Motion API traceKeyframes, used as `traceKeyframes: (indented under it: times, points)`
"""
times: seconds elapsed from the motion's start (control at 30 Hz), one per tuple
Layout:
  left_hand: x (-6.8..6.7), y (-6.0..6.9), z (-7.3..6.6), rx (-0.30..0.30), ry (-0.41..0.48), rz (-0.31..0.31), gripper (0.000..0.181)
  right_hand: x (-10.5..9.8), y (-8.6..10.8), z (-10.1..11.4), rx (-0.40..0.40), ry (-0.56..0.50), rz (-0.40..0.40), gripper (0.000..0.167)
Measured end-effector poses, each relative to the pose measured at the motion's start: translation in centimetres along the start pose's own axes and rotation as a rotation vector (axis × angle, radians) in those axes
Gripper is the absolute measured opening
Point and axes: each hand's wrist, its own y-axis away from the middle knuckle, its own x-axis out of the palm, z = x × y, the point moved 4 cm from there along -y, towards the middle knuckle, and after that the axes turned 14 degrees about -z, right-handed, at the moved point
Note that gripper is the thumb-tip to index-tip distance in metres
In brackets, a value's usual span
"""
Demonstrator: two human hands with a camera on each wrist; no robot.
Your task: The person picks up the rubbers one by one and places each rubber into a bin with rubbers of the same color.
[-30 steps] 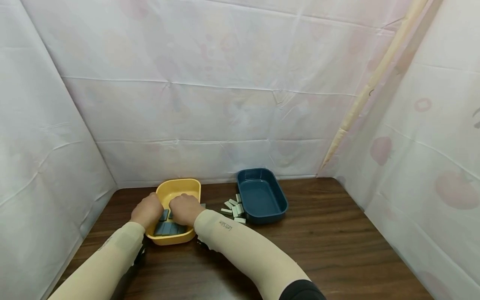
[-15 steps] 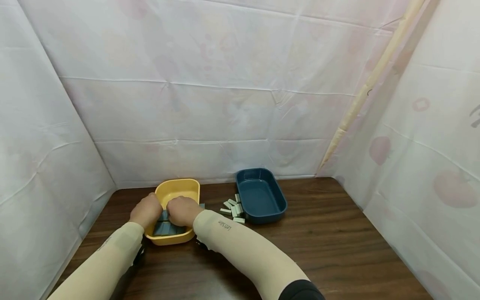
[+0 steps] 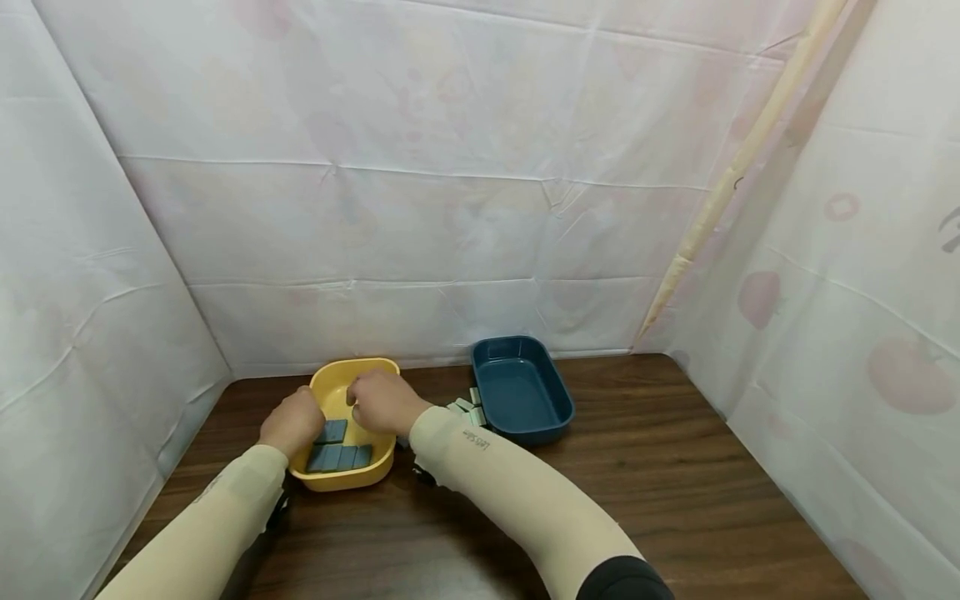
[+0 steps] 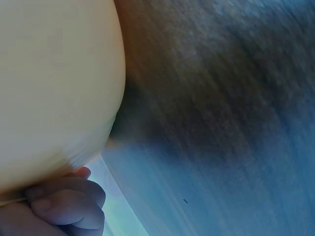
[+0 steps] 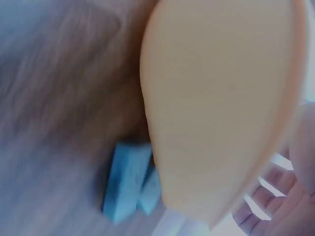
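A yellow tray (image 3: 350, 481) holds blue-grey blocks in its near half: a lower row (image 3: 339, 457) and a shorter upper group (image 3: 332, 431). My left hand (image 3: 293, 423) grips the tray's left rim; in the left wrist view its curled fingers (image 4: 69, 204) lie against the tray wall (image 4: 59, 88). Over the right side of the tray hovers my right hand (image 3: 384, 402), palm down. In the right wrist view its fingers (image 5: 270, 194) are spread and loosely bent, and no block shows in them. Blue blocks (image 5: 127, 182) lie outside the tray wall (image 5: 216, 98).
An empty dark blue tray (image 3: 523, 396) stands to the right on the brown wooden table (image 3: 645, 467). Pale green blocks (image 3: 476, 414) lie against its left side, partly hidden by my right sleeve. White cloth (image 3: 450, 233) hangs behind and at both sides.
My right hand has lifted off the blocks and moved right and slightly away, uncovering the upper blue-grey blocks. The left hand stays on the rim.
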Motion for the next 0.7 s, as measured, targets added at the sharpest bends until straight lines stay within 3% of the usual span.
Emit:
traceKeyframes:
  times: [0.17, 0.33, 0.53, 0.7]
  points:
    - [-0.1, 0.0, 0.0, 0.021, -0.023, -0.013, 0.054, -1.9, 0.7, -2.6, 0.108, -0.048, -0.037, 0.028]
    - [-0.1, 0.0, 0.0, 0.027, -0.032, -0.022, 0.052, -2.8, 1.9, -4.8, 0.238, -0.083, -0.011, 0.029]
    - [-0.4, 0.3, -0.3, 0.025, -0.033, -0.017, 0.054, -2.7, 3.6, -6.6, 0.332, -0.125, 0.097, 0.008]
    - [-0.3, 0.3, -0.3, 0.038, -0.032, -0.017, 0.054, -2.1, 4.9, -6.9, 0.377, -0.205, 0.206, 0.011]
